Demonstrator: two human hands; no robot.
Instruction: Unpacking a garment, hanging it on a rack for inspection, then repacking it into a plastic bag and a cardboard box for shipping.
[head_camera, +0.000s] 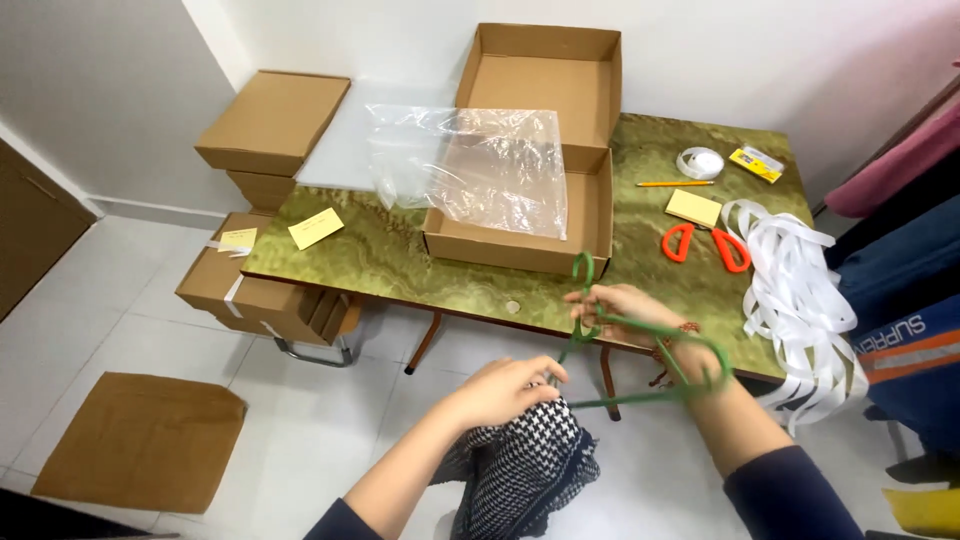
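Hands first, from the left: our left hand pinches the black-and-white checked cloth, which hangs down below it. Our right hand grips the green hanger near its hook, which points up; its long side runs right, over our wrist.

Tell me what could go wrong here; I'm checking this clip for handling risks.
The black-and-white checked garment hangs low from the left hand, so it might slip off toward the tiled floor. The green hanger is looped over the right hand and wrist, so it could snag when pulled free.
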